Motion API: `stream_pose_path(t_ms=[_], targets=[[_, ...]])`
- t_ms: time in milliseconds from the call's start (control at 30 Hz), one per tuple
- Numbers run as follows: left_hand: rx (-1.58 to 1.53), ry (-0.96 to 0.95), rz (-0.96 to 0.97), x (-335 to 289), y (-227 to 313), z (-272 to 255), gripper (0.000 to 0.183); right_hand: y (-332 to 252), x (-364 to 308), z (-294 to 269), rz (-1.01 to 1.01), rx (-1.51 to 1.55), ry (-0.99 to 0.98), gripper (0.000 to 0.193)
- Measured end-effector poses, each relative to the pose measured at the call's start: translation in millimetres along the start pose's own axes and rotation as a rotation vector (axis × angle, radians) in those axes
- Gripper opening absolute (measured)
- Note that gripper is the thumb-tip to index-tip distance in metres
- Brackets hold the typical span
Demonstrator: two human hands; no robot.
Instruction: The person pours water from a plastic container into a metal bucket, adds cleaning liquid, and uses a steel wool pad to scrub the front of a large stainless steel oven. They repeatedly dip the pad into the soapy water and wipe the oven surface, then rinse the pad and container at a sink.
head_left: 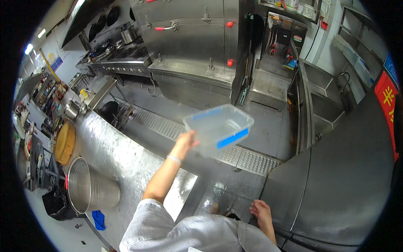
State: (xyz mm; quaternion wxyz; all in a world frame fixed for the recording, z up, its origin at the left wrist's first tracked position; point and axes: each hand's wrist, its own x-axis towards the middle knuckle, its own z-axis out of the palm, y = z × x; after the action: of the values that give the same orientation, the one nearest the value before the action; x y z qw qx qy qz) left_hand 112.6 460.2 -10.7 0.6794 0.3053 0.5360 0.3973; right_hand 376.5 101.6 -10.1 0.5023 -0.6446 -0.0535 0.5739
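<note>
Left hand [187, 141]: clear tub [221, 127], gripped at near-left rim; I'd carry it level. Right hand [262, 213]: half-curled, seemingly empty.

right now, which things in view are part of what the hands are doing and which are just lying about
In use:
- clear plastic tub with blue strips, gripped by the left hand

Lying about:
- metal bucket on the steel table
- round wooden board beyond it
- blue cloth near the bucket
</note>
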Motion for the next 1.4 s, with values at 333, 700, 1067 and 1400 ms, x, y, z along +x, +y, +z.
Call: stream_pose_path(t_ms=[333, 700, 1067, 1400], targets=[[-0.068, 0.147, -0.045, -88.9, -82.9, -23.9, 0.022, 21.1, -26.5, -34.9, -0.023, -0.004, -0.08, 0.016], [0.11, 0.437, 0.107, -58.1, -13.0, -65.9, 0.022, 30.5, -0.6, -60.7, 0.066, 0.011, -0.005, 0.016], [0.752, 0.606, 0.242, 200.3, 93.8, -122.6, 0.024, -51.5, 112.4, -6.1, 0.042, 0.027, 0.049, 0.016], [0.408, 0.738, 0.153, 329.3, 322.3, -3.3, 0.032, -138.6, 158.4, 67.3, -0.018, 0.036, 0.189, 0.015]])
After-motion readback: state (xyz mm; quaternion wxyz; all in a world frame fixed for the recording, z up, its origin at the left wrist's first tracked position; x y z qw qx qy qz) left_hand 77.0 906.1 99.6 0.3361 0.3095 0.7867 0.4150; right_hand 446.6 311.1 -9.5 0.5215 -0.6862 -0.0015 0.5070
